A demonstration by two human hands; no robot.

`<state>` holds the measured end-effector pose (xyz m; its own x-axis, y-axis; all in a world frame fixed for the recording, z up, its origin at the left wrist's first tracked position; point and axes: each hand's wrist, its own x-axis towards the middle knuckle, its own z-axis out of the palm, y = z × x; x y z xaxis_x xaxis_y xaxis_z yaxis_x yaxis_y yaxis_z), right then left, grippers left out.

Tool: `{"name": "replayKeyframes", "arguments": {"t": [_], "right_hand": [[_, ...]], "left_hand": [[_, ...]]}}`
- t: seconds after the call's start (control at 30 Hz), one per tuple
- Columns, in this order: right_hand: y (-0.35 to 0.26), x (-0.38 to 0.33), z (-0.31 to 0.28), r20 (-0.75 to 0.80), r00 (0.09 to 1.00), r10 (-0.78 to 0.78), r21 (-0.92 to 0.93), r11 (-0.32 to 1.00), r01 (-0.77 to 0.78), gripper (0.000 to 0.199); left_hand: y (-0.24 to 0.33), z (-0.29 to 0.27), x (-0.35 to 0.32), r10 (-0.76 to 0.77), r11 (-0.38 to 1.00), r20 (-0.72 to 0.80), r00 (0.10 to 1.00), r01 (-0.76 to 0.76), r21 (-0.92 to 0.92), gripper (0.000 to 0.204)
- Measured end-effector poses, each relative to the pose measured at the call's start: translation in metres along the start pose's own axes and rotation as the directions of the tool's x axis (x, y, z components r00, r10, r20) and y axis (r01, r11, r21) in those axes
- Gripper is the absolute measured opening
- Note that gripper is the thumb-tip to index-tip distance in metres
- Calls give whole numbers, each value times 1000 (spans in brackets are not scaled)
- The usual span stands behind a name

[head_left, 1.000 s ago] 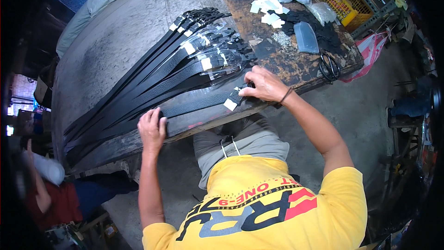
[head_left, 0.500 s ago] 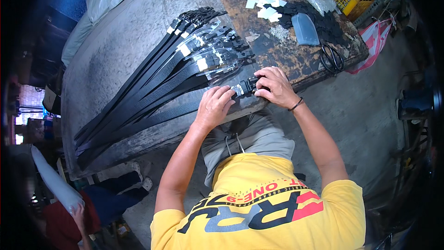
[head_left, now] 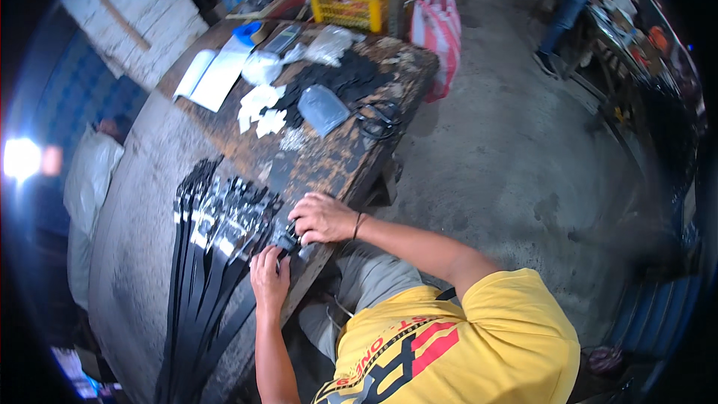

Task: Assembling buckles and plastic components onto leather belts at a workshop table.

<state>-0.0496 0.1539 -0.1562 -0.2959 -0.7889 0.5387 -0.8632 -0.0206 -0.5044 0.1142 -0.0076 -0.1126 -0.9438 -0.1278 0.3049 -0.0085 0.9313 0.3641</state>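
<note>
Fingers of the right hand are closed on the buckle end of a black belt at the worktable's edge; the left hand's bent fingers touch it, their grip unclear from where I stand. This belt seems unfinished. Alongside, fanned belts with clear plastic look done; farther off, white slips and scissors lie unused.

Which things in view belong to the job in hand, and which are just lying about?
Likely part of the job:
black strap at the left hand and right hand
bundle of black straps beside it

Likely just lying about:
yellow crate
striped bag
white sheets
</note>
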Motion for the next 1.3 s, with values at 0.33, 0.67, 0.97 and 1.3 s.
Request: {"name": "replayKeyframes", "arguments": {"t": [0.33, 0.67, 0.97, 1.3], "right_hand": [[-3, 4, 4, 30, 999, 25, 65, 998, -27, 22], [-37, -121, -79, -472, 830, 297, -78, 924, -375, 51], [-107, -514, -243, -623, -749, 226, 700, -267, -663, 86], [-79, -552, -369, -942, -332, 46, 335, 71, -940, 77]], "left_hand": [[-11, 0, -2, 56, 998, 5, 998, -56, -4, 32], [-24, 28, -9, 118, 993, -122, 986, -120, -13, 33], [-20, 25, -7, 109, 987, -101, 989, -119, -105, 31], [-33, 19, -11, 51, 987, -110, 993, -67, -147, 30]]}}
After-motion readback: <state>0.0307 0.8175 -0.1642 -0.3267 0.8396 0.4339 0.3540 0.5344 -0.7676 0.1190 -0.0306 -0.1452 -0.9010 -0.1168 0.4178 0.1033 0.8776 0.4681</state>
